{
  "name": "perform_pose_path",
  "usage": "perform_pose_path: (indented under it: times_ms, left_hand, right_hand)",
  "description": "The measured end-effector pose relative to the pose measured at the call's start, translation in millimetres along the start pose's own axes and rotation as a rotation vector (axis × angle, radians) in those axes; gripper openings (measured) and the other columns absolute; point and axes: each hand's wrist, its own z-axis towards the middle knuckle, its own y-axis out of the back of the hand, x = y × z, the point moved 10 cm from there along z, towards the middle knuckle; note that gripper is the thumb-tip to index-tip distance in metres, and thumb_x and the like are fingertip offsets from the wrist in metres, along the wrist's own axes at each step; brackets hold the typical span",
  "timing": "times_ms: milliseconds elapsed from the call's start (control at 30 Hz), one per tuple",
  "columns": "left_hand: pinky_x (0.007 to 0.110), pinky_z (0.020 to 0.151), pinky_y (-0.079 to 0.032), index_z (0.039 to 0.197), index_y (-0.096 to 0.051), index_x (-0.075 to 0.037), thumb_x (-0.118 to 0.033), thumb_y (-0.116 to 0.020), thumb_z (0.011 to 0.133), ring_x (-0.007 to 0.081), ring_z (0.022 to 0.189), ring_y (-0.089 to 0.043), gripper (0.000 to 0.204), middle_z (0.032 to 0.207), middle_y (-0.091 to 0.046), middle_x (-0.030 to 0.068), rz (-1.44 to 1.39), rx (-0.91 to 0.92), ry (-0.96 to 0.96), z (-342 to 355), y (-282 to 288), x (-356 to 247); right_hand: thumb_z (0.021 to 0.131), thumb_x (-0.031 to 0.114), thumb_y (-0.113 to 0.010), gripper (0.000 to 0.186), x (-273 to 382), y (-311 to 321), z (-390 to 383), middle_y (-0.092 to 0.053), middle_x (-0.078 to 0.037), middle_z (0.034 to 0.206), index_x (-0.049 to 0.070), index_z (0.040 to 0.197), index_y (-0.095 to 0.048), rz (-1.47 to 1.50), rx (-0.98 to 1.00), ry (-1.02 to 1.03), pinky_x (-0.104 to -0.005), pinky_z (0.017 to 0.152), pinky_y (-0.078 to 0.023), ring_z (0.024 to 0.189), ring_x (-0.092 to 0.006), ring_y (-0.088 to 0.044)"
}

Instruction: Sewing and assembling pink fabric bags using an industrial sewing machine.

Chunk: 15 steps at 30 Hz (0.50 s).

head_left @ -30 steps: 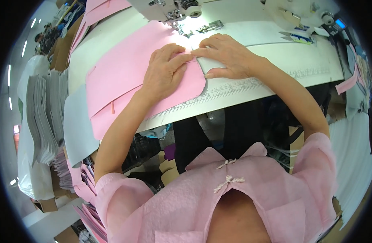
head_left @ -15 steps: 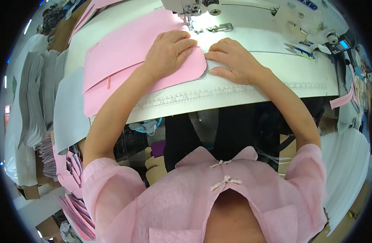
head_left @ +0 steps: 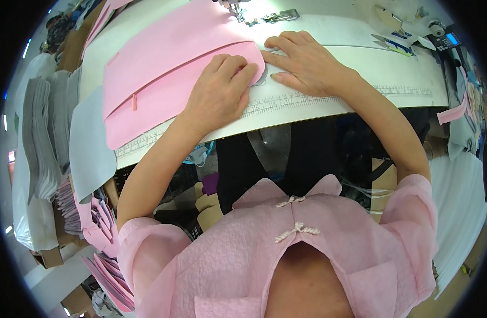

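L hand [head_left: 220,90] curled on panel [head_left: 169,87], hold unclr, R hand [head_left: 306,63] half-open, empty, nr edge [head_left: 261,59].

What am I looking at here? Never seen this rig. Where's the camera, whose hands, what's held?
No robot: the left hand and right hand are a person's own, bare. A wide fisheye camera on the head looks down, bending straight edges.

On the white table with printed ruler marks lies a flat pink piece with a rounded corner, near the metal foot of a sewing machine.

The left hand rests on that piece; the right is at its right edge, grip unclear. Metal-bladed snips lie further right.
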Motion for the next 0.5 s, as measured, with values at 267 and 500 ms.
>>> perform_pose_path:
  times_ms: [267, 500]
  left_hand:
    - [0.032, 0.077, -0.044, 0.094, -0.055, 0.001, 0.002, -0.056, 0.061, 0.0253, 0.087, -0.049, 0.033, 0.090, -0.052, 0.0101, 0.065, -0.079, -0.046, -1, -3, -8]
    - [0.032, 0.082, -0.044, 0.101, -0.056, 0.001, 0.005, -0.057, 0.063, 0.0266, 0.094, -0.049, 0.038, 0.102, -0.053, 0.0120, 0.090, 0.067, -0.064, 3, -10, -9]
  right_hand:
    - [0.085, 0.025, -0.040, 0.036, 2, 2, 5, -0.042, -0.009, 0.121, 0.008, 0.115, -0.050, -0.055, 0.020, -0.049, -0.0356, 0.096, -0.027, 0.115, -0.0228, -0.034]
    - [0.085, 0.024, -0.040, 0.036, -3, -2, 8, -0.042, -0.010, 0.121, 0.007, 0.115, -0.049, -0.066, 0.042, -0.136, -0.0370, 0.095, -0.027, 0.116, -0.0232, -0.033]
